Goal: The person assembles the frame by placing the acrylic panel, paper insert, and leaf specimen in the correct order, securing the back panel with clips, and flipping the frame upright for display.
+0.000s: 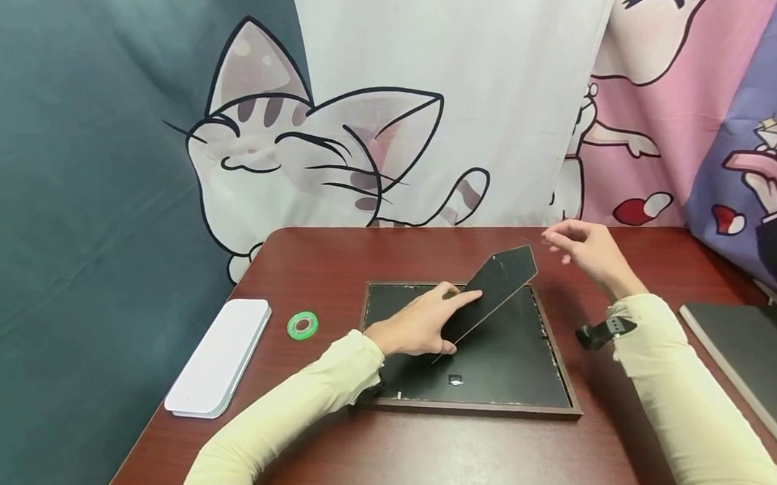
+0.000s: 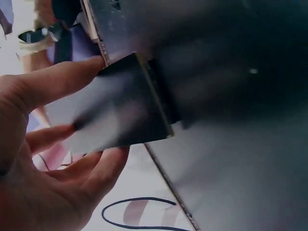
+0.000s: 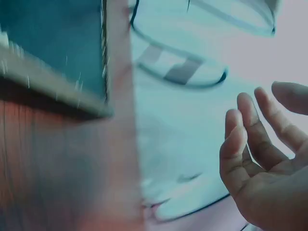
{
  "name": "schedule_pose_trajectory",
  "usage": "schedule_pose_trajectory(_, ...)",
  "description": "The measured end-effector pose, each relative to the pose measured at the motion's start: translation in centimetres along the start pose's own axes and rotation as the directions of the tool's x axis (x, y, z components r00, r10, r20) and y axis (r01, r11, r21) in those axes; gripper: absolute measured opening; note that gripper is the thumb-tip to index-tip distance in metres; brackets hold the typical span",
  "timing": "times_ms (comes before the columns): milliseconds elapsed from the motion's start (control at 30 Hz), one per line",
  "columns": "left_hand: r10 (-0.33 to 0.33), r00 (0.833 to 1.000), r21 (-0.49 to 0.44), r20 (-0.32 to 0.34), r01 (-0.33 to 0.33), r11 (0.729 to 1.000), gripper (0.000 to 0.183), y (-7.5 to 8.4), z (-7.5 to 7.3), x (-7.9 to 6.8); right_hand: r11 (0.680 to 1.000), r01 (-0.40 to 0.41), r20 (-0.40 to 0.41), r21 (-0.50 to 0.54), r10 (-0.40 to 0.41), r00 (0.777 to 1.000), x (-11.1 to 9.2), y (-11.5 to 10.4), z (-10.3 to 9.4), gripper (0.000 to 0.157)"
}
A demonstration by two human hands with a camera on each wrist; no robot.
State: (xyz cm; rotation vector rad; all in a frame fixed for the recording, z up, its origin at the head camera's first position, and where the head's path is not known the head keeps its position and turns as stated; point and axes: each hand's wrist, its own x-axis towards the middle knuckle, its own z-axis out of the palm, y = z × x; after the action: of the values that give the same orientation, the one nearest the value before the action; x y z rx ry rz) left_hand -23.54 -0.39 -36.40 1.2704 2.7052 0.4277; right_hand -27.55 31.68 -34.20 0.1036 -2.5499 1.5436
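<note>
A picture frame (image 1: pixel 469 407) lies face down on the table, with its black backing board (image 1: pixel 513 367) uppermost. From the backing a black easel stand (image 1: pixel 500 280) rises at a tilt toward the right. My left hand (image 1: pixel 420 320) grips this stand by its edges; the left wrist view shows the thumb on one edge and fingers at the face and the opposite edge. Beyond the frame's far right corner, my right hand (image 1: pixel 586 251) is held in the air. Its fingers are loosely bent, and I see nothing between them in the right wrist view.
A roll of green tape (image 1: pixel 302 325) lies left of the frame. Farther left is a white flat box (image 1: pixel 219 358). A dark grey, light-edged flat object (image 1: pixel 748 352) lies at the right. Behind the table (image 1: pixel 386 456) hangs a cartoon-printed curtain (image 1: pixel 513 81).
</note>
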Motion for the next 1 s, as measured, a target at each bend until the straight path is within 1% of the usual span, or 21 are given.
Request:
schedule_pose_trajectory(67,-0.007,0.999,0.035,0.033,0.006,0.999,0.088,-0.1,0.0,0.2,0.995,0.055,-0.008,-0.08,-0.056,0.998,-0.6,-1.4,0.8,0.012)
schedule_pose_trajectory(167,-0.021,0.997,0.061,0.08,0.016,0.998,0.082,-0.2,0.1,0.5,0.974,0.121,0.021,-0.194,-0.119,0.993,-1.2,-3.2,2.0,0.02)
schedule_pose_trajectory(267,-0.022,0.994,0.084,0.111,0.013,0.996,0.076,-0.3,0.3,0.8,0.948,0.173,0.072,-0.269,-0.159,0.985,-1.6,-4.3,3.0,0.017)
schedule_pose_trajectory(333,-0.023,0.992,0.092,0.125,0.012,0.996,0.073,-0.3,0.4,0.9,0.924,0.225,0.124,-0.309,-0.195,0.973,-1.8,-4.6,3.6,0.015)
schedule_pose_trajectory(400,-0.019,0.991,0.102,0.13,0.006,0.995,0.069,-0.4,0.4,0.9,0.9,0.283,0.175,-0.332,-0.236,0.956,-1.9,-4.7,4.1,0.014)
schedule_pose_trajectory(533,-0.009,0.99,0.1,0.142,-0.006,0.995,0.067,-0.6,0.4,0.7,0.84,0.406,0.272,-0.36,-0.322,0.907,-2.2,-4.1,5.1,0.016)
schedule_pose_trajectory(600,0.0,0.988,0.097,0.157,-0.016,0.995,0.065,-0.9,0.2,0.5,0.8,0.467,0.332,-0.376,-0.354,0.875,-2.3,-3.7,5.7,0.02)
schedule_pose_trajectory(667,0.009,0.986,0.081,0.166,-0.022,0.996,0.064,-1.5,-0.2,0.0,0.756,0.528,0.399,-0.387,-0.379,0.835,-2.3,-3.4,6.4,0.025)
schedule_pose_trajectory(733,0.006,0.986,0.057,0.165,-0.016,0.998,0.061,-2.3,-0.6,-0.7,0.725,0.569,0.467,-0.389,-0.377,0.8,-2.4,-3.3,7.1,0.029)
schedule_pose_trajectory(767,0.0,0.987,0.04,0.158,-0.007,0.999,0.06,-2.8,-0.8,-1.1,0.718,0.581,0.499,-0.384,-0.368,0.785,-2.5,-3.2,7.5,0.031)
schedule_pose_trajectory(833,-0.018,0.992,-0.002,0.128,0.018,1.0,0.058,-3.9,-1.1,-2.2,0.713,0.597,0.556,-0.367,-0.347,0.756,-2.5,-3.2,8.2,0.035)
schedule_pose_trajectory(933,-0.047,0.997,-0.067,0.068,0.052,0.996,0.054,-5.7,-1.2,-4.3,0.727,0.594,0.625,-0.345,-0.295,0.723,-2.7,-3.2,9.0,0.04)
schedule_pose_trajectory(1000,-0.056,0.998,-0.109,0.027,0.059,0.992,0.05,-6.9,-1.1,-5.7,0.738,0.589,0.66,-0.328,-0.267,0.702,-2.7,-3.3,9.3,0.042)
